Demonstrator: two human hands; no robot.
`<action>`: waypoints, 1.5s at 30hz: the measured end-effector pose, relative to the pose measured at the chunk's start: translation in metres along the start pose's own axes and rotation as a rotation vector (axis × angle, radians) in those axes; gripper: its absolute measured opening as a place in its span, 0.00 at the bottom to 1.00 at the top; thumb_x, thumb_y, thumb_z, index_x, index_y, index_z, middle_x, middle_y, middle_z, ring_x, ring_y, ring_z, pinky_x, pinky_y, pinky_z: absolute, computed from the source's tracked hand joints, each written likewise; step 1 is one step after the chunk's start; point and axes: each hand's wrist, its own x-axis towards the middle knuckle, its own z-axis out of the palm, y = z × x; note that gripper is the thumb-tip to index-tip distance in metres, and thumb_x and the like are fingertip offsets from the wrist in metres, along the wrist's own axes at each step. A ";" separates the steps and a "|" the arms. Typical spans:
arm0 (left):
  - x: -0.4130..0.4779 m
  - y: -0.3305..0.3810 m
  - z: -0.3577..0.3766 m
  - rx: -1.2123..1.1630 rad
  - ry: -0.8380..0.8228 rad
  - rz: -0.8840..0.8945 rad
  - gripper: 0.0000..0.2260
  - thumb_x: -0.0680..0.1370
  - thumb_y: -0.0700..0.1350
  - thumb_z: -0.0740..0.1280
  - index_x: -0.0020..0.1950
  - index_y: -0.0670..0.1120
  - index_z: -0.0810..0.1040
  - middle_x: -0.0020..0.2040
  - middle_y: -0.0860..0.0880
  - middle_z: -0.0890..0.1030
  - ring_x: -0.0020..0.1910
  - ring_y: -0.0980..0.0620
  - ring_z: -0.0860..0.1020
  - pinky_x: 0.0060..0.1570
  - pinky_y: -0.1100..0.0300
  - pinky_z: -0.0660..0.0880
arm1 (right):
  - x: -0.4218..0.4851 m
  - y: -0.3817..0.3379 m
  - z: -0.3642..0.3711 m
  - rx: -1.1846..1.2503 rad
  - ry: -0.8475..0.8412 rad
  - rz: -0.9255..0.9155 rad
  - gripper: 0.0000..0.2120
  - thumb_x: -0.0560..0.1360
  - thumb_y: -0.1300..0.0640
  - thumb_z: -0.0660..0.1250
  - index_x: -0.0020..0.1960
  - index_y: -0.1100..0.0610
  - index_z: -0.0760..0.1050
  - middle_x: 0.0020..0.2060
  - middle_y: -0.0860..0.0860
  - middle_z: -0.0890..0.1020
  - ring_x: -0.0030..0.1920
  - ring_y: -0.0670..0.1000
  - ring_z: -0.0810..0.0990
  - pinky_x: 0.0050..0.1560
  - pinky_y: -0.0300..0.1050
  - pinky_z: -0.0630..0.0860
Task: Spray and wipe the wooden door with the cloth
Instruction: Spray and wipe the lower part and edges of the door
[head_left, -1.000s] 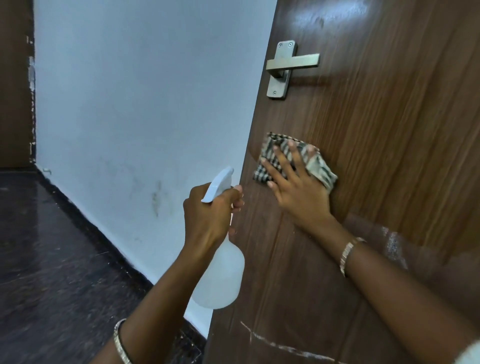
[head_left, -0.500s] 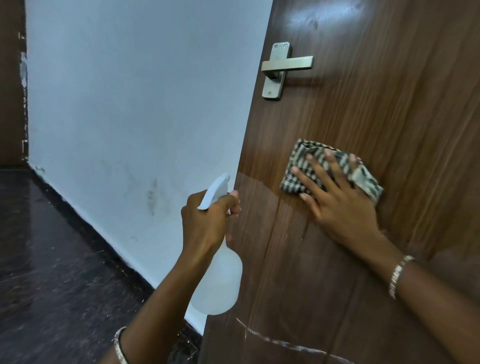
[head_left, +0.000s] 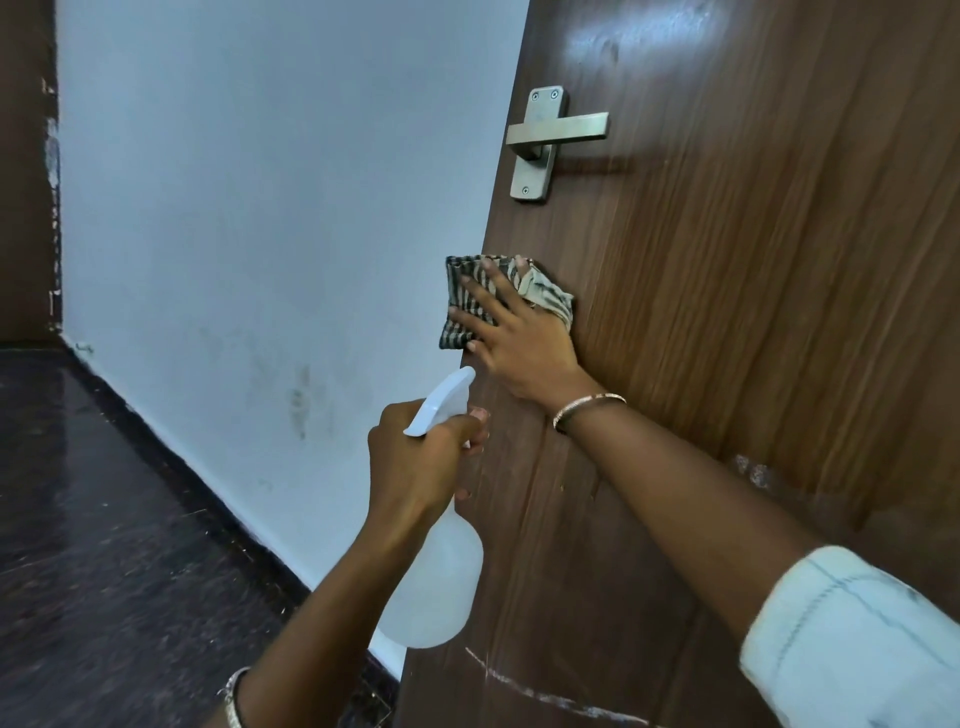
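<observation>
Cloth (head_left: 550, 300), striped, lies flat against the wooden door (head_left: 727, 364), just below the door handle (head_left: 550, 137). Right hand (head_left: 519, 348) presses it with straight, spread fingers. Left hand (head_left: 415, 467), lower still, grips the spray bottle (head_left: 431, 587).

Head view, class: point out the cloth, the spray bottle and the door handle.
cloth (head_left: 553, 300), head view, on its striped right corner.
spray bottle (head_left: 436, 587), head view, on its round white body.
door handle (head_left: 563, 130), head view, on its flat metal lever.
</observation>
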 end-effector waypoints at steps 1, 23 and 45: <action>0.000 -0.002 0.001 0.000 -0.002 0.002 0.05 0.77 0.45 0.73 0.51 0.48 0.81 0.45 0.45 0.84 0.43 0.45 0.83 0.30 0.60 0.77 | -0.005 0.004 0.001 0.000 0.001 -0.006 0.24 0.87 0.42 0.50 0.83 0.39 0.57 0.85 0.48 0.51 0.84 0.54 0.41 0.71 0.50 0.70; 0.001 -0.016 0.017 0.000 -0.014 0.026 0.05 0.75 0.42 0.73 0.50 0.46 0.84 0.45 0.47 0.85 0.43 0.46 0.83 0.29 0.62 0.77 | -0.046 0.024 -0.005 -0.081 0.017 0.049 0.26 0.88 0.41 0.47 0.84 0.42 0.52 0.85 0.52 0.49 0.84 0.60 0.39 0.80 0.68 0.54; -0.027 -0.011 0.055 -0.003 -0.126 -0.045 0.10 0.74 0.45 0.75 0.52 0.48 0.78 0.44 0.52 0.80 0.43 0.48 0.80 0.41 0.59 0.79 | -0.199 0.087 -0.075 -0.225 0.006 0.274 0.27 0.88 0.40 0.48 0.85 0.42 0.50 0.85 0.52 0.50 0.84 0.61 0.42 0.80 0.71 0.42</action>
